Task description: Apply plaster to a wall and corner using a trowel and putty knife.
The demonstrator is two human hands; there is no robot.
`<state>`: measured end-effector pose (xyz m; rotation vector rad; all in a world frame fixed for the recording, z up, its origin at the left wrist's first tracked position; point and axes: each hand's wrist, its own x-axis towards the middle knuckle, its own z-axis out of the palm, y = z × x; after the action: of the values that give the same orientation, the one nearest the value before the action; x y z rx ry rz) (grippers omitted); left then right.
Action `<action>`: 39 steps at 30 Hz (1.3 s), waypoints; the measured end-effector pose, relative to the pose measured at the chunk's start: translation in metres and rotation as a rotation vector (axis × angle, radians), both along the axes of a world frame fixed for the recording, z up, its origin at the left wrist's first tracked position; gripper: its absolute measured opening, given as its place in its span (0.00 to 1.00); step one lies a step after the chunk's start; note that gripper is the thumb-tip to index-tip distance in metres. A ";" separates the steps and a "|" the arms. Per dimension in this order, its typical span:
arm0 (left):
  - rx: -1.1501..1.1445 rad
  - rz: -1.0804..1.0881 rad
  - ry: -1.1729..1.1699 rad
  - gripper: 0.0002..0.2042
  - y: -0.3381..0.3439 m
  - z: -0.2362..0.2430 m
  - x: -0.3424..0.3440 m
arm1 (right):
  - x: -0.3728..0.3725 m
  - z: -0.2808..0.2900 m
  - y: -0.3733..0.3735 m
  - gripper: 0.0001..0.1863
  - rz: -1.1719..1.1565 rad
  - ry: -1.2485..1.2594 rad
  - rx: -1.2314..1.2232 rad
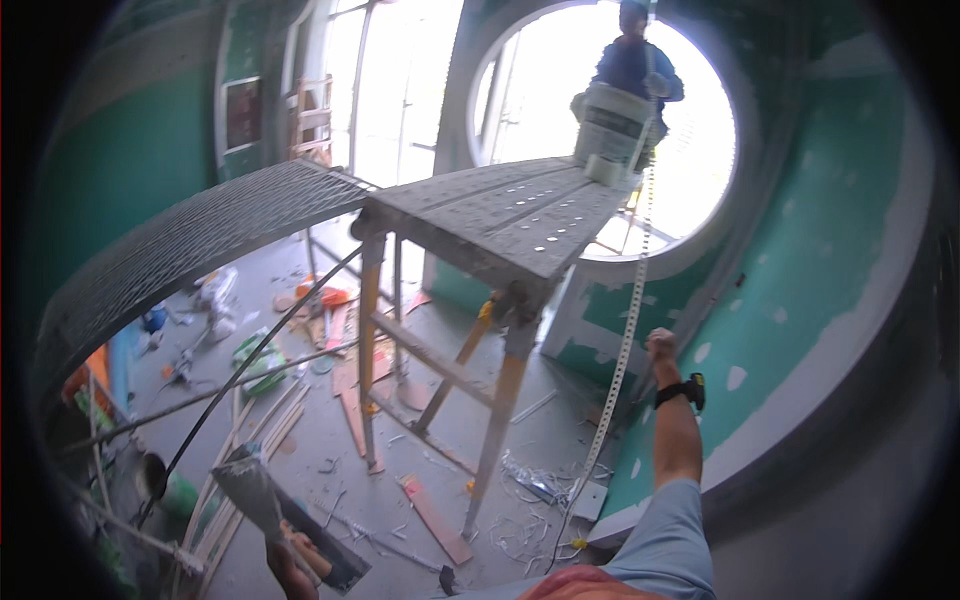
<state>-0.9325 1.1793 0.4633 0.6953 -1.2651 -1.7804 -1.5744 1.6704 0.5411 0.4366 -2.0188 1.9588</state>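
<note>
Plastering trowel (250, 488) sits low at the left of the head view, gripped in my left hand (303, 556). My right hand (660, 345), above a black wristband (673, 393), is curled into a fist just beside a long perforated strip (634, 310); whether it pinches anything, I cannot tell. Ahead, a white bucket (612, 120) stands on the trestle platform (450, 205), a co-worker (628, 62) behind it.
</note>
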 end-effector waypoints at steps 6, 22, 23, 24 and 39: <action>-0.003 0.013 0.037 0.31 0.012 0.009 0.012 | 0.151 0.114 -0.098 0.18 -0.112 0.105 -0.058; 0.019 0.346 0.083 0.24 -0.016 -0.045 0.213 | 0.493 0.053 -0.386 0.28 1.299 0.330 -0.006; 0.018 0.435 0.062 0.26 -0.017 -0.057 0.244 | 0.523 0.037 -0.409 0.28 1.338 0.320 -0.008; 0.018 0.523 0.039 0.28 -0.017 -0.066 0.275 | 0.556 0.021 -0.432 0.28 1.407 0.191 -0.013; 0.387 1.292 -0.204 0.27 -0.006 -0.119 0.547 | 0.910 -0.091 -0.683 0.13 2.068 0.397 1.021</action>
<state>-0.3851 1.1732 0.3442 1.4916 -0.3130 -0.8356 -0.6644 0.9870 0.4501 3.6210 -1.8246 0.3615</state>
